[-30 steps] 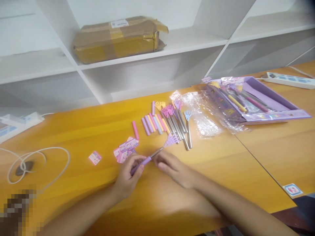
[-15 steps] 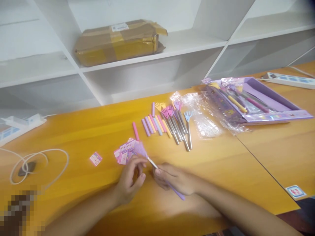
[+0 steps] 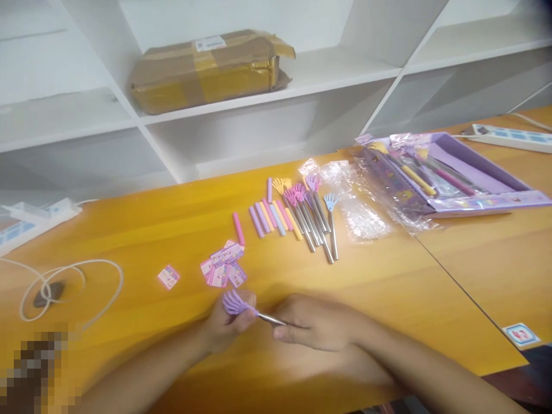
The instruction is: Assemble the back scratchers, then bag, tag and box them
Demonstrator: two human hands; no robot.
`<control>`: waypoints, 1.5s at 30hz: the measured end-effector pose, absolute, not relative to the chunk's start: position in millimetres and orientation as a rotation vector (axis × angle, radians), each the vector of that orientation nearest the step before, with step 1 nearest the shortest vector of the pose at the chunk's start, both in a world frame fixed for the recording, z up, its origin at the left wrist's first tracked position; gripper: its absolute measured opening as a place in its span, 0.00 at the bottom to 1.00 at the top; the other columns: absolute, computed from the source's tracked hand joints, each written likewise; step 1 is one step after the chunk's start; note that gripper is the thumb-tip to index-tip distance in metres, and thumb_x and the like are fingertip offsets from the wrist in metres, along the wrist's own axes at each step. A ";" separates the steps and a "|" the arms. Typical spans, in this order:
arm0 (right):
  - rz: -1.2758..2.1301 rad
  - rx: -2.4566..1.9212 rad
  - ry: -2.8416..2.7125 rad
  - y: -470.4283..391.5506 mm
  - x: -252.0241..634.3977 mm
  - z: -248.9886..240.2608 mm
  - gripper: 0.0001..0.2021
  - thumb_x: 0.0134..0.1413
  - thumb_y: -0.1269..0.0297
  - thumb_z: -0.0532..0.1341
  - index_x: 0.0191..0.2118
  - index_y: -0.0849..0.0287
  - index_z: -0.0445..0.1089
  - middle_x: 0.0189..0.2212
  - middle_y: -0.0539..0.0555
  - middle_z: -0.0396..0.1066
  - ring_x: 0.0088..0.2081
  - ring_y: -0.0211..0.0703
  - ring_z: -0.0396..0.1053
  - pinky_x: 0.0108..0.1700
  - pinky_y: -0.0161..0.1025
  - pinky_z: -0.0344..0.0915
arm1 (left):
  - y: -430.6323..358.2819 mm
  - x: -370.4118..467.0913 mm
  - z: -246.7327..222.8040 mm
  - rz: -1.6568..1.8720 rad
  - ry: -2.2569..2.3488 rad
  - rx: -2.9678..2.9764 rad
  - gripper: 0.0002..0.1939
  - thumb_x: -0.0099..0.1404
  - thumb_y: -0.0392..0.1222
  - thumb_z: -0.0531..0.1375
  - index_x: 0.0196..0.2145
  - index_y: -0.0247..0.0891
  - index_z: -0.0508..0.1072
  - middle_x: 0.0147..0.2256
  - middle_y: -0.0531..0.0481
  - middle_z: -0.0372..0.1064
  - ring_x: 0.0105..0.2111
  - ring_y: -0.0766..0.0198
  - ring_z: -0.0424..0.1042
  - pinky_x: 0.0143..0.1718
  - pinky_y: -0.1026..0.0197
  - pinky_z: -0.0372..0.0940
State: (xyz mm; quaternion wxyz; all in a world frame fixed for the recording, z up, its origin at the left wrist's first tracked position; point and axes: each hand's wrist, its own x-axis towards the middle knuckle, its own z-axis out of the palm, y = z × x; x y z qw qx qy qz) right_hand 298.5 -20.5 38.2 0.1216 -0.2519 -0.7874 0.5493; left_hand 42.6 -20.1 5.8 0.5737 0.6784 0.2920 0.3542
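A purple back scratcher (image 3: 236,303) with a hand-shaped head and a metal rod lies across both hands near the table's front. My left hand (image 3: 228,328) is closed on it just below the head, thumb against its neck. My right hand (image 3: 308,325) wraps round the lower part, hiding the grip. Beyond my left hand is a small pile of printed cards (image 3: 221,271), with one card (image 3: 168,277) apart to the left. Several coloured handle sleeves (image 3: 269,217) lie in a row, beside a group of back scratchers (image 3: 310,213) with bare metal rods.
Clear plastic wrappers (image 3: 362,213) lie beside an open purple box (image 3: 487,201) holding more scratchers. A pink sleeve (image 3: 238,229) lies near the cards. White cable (image 3: 118,287) loops at left, near a power strip (image 3: 41,224). A taped carton (image 3: 207,77) rests on the shelf behind.
My left hand has closed on the scratcher's neck, where it was apart with curled fingers before. The scratcher's head has come down nearer to me, away from the cards.
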 end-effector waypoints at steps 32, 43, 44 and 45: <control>0.732 -1.086 -2.355 38.7 365.1 203.4 0.22 0.78 0.47 0.54 0.38 0.56 0.76 0.31 0.51 0.75 0.31 0.38 0.72 0.33 0.35 0.66 | 20.1 9.9 189.3 1.127 0.788 3.048 0.17 0.76 0.29 0.59 0.59 0.39 0.73 0.45 0.45 0.81 0.40 0.60 0.78 0.39 0.58 0.73; -0.243 -0.950 -2.422 36.6 307.0 186.9 0.19 0.82 0.59 0.49 0.40 0.59 0.72 0.33 0.53 0.73 0.29 0.39 0.64 0.33 0.38 0.54 | 32.4 17.7 184.6 0.989 0.970 3.075 0.06 0.75 0.33 0.62 0.49 0.37 0.74 0.36 0.48 0.78 0.34 0.60 0.65 0.36 0.55 0.68; -0.280 -0.926 -2.395 38.4 304.6 183.8 0.18 0.81 0.58 0.50 0.41 0.59 0.72 0.33 0.52 0.73 0.30 0.39 0.65 0.34 0.38 0.55 | 32.0 18.6 184.1 1.020 0.993 3.117 0.07 0.75 0.31 0.62 0.49 0.36 0.74 0.35 0.48 0.78 0.33 0.60 0.64 0.35 0.55 0.67; -0.294 -0.910 -2.374 39.7 302.0 180.4 0.18 0.81 0.57 0.51 0.42 0.60 0.72 0.33 0.52 0.73 0.30 0.39 0.65 0.34 0.38 0.54 | 31.3 20.0 183.9 1.049 1.009 3.158 0.08 0.74 0.30 0.62 0.49 0.35 0.74 0.35 0.47 0.78 0.33 0.59 0.64 0.34 0.55 0.67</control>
